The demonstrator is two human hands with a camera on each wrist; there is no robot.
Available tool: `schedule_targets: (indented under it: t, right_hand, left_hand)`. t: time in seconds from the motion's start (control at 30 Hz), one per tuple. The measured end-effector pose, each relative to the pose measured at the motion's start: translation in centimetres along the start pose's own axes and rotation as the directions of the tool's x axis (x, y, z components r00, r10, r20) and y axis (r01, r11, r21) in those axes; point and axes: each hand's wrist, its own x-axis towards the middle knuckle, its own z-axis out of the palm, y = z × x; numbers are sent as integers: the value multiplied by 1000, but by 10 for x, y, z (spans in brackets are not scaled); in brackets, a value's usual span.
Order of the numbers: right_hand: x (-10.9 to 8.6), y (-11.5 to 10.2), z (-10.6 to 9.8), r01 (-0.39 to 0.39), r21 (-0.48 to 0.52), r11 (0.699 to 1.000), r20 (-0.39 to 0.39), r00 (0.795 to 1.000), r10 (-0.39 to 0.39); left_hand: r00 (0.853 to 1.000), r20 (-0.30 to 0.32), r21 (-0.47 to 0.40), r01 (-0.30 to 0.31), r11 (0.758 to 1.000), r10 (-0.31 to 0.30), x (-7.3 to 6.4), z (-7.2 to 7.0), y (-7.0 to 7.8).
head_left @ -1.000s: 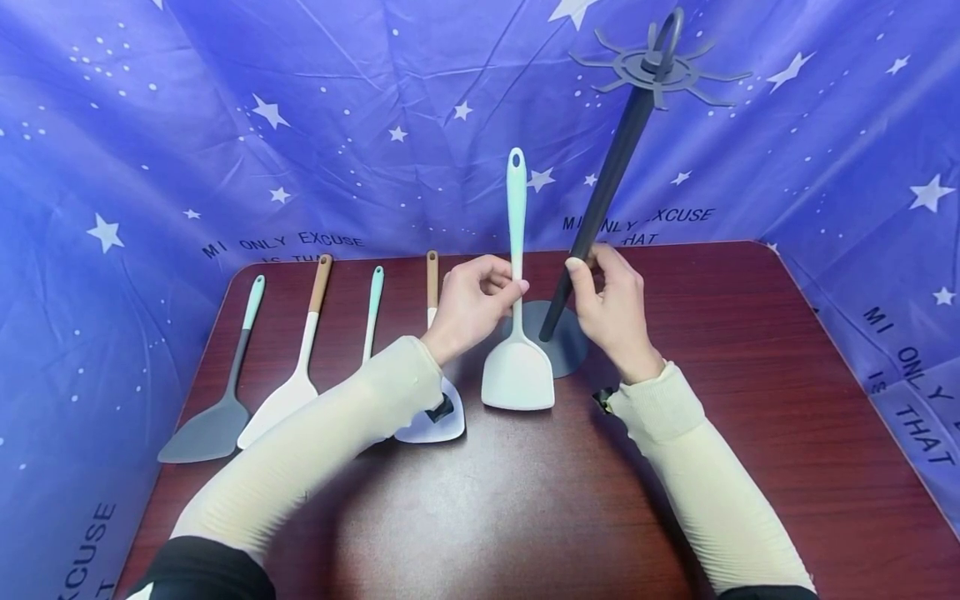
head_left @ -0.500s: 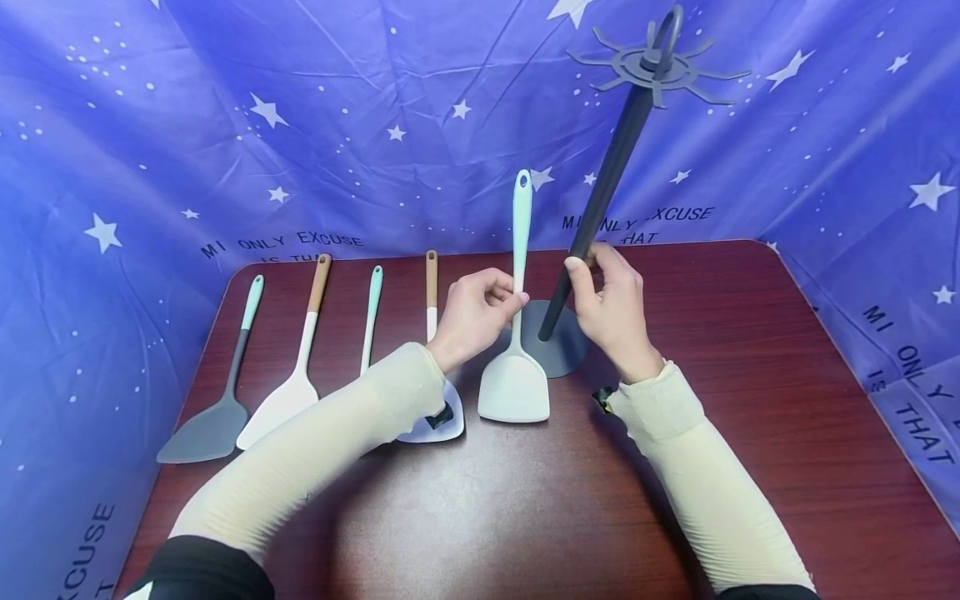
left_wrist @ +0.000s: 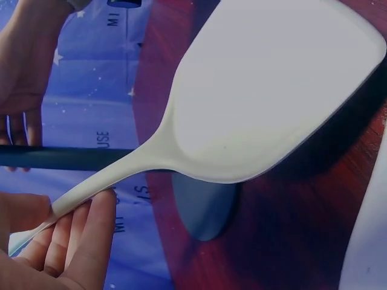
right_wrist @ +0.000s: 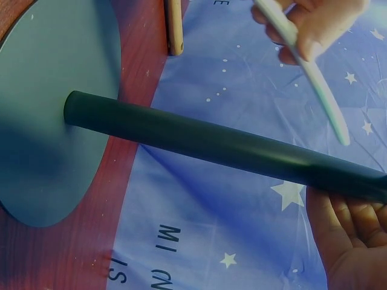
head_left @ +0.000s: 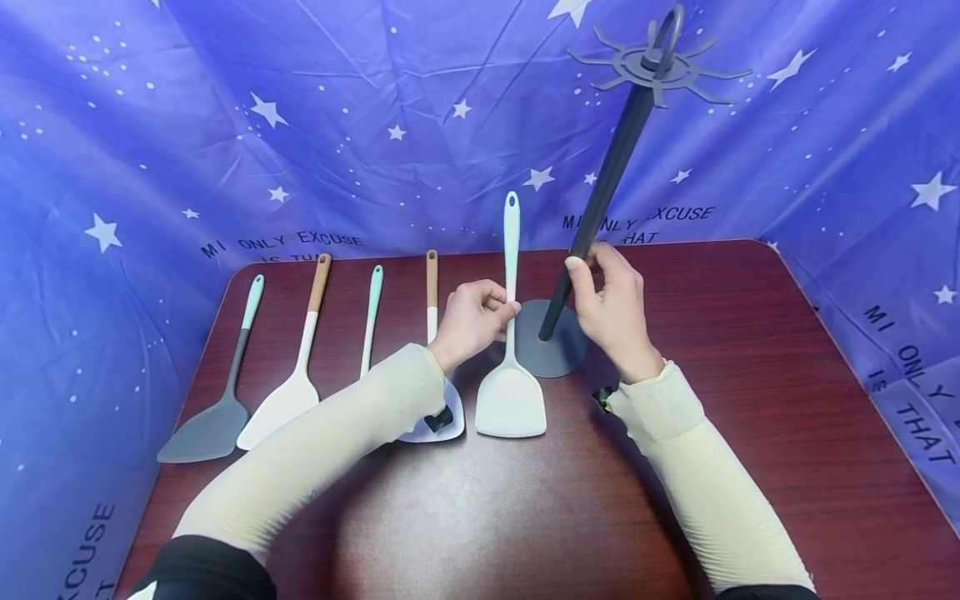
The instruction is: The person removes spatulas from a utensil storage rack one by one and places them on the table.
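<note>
My left hand [head_left: 469, 321] pinches the shaft of a white spatula [head_left: 512, 402] with a mint handle. The spatula points handle-up. Its broad blade [left_wrist: 260, 90] fills much of the left wrist view, apart from the table and casting a shadow there. With thumb in front and fingers behind, my right hand [head_left: 617, 312] holds the dark pole of a utensil stand [head_left: 609, 179]. In the right wrist view, the pole [right_wrist: 211, 136] rises from a round base. Around the stand's top spreads a ring of hooks [head_left: 693, 73], with nothing hanging from them. The spatula is left of the pole.
On the table's left lie a grey spatula [head_left: 213, 429], a white spatula with a wooden handle [head_left: 288, 400], a mint-handled utensil [head_left: 374, 300] partly behind my left sleeve, and another wooden-handled one [head_left: 432, 279]. A blue star-patterned cloth [head_left: 360, 125] hangs behind the table.
My left hand has brought the spatula down and slightly to the left, its blade coming nearer to me. The right hand and the stand have stayed in place.
</note>
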Motion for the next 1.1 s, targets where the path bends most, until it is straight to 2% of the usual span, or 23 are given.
schedule_targets:
  t: [0.23, 0.6, 1.1]
  right_hand:
    - [1, -1, 0, 6, 1, 1000, -4, 1000, -6]
    - [0, 1, 1, 4, 0, 1000, -8, 1000, -4]
    - [0, 2, 1, 3, 5, 1000, -5, 1000, -3]
  left_hand:
    - [997, 12, -19, 82, 996, -82, 3, 0, -8]
    - [991, 6, 41, 132, 990, -132, 11, -1, -20]
    - [977, 14, 46, 211, 976, -212, 20, -3, -30]
